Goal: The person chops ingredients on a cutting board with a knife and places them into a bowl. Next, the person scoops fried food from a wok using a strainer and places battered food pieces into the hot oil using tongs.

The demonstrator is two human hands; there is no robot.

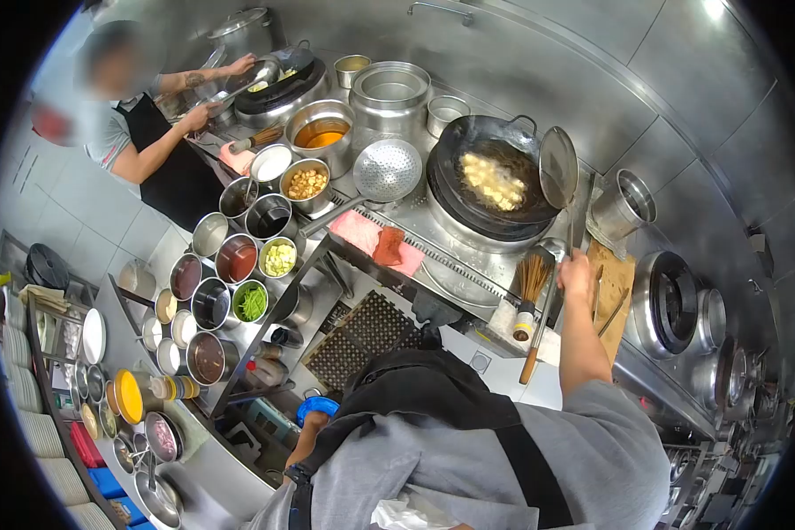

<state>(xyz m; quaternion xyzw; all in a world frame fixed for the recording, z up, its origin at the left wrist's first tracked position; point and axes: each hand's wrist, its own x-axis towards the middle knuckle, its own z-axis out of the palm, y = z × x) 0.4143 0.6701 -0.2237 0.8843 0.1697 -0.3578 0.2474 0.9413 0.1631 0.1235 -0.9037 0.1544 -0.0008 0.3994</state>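
Observation:
My right hand [576,276] is closed round the handle of a round skimmer [557,168]. The skimmer's disc stands tilted at the right rim of a black wok [455,141]. In the wok, pale yellow pieces of food [493,183] lie in bubbling dark oil. Just left of this hand, a ladle [548,291] with a wooden handle lies near a bamboo brush [530,287]. Low on my left side, my left hand [307,433] is at a blue round dish [318,407] and seems to hold it; its fingers are mostly hidden.
A perforated strainer [387,170] lies across the stove left of the wok. Several pots of sauces and cut ingredients, one with chopped greens [250,302], stand to the left. A co-worker [163,132] works at another wok [283,84]. A steel pot [624,203] stands right.

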